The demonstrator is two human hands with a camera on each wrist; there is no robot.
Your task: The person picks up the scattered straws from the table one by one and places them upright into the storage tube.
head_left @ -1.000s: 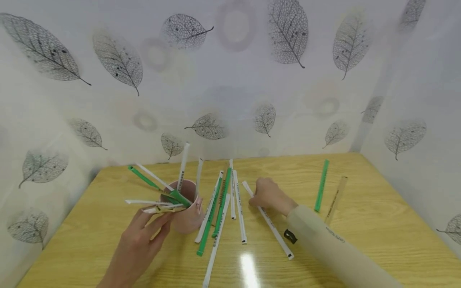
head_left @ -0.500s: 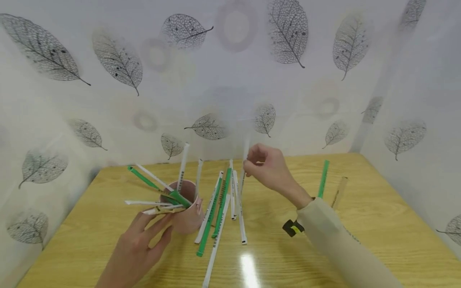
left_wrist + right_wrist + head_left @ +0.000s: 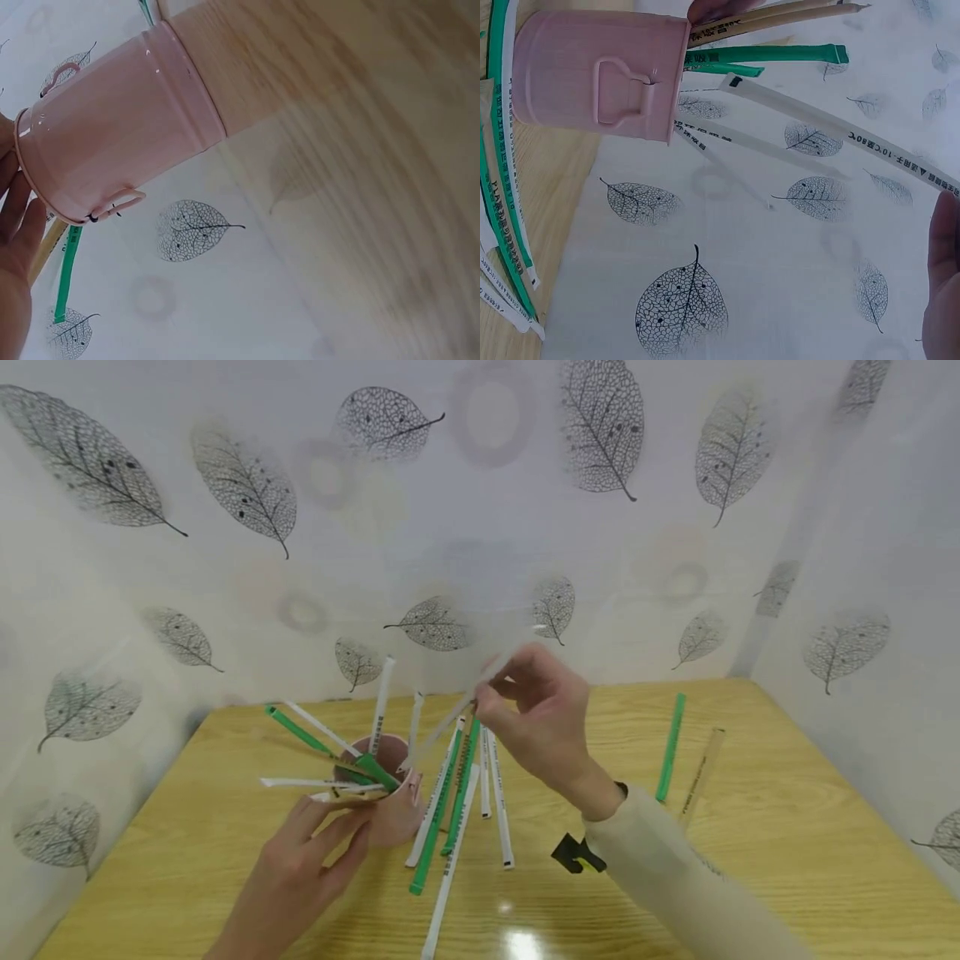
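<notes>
A small pink bucket (image 3: 397, 822) with loop handles stands on the table, several wrapped drinking straws leaning out of it. My left hand (image 3: 292, 860) holds the bucket's rim at its near left side; the left wrist view shows the fingers (image 3: 15, 202) at that rim. Pinched between thumb and fingers of my right hand (image 3: 543, 722) is a white wrapped straw (image 3: 817, 127). It slants down to the left, its lower end close to the bucket's mouth. Whether that end is inside the rim I cannot tell.
Beside the bucket, several white and green wrapped straws (image 3: 438, 810) lie in a loose row on the wooden table (image 3: 570, 918). Farther right lie a green straw (image 3: 671, 747) and a pale wrapped one (image 3: 702, 772). Leaf-patterned sheeting (image 3: 480, 527) surrounds the table.
My right hand has picked up the white straw from the table, raised it and carried it left, tilting it towards the bucket. My left hand has stayed at the rim.
</notes>
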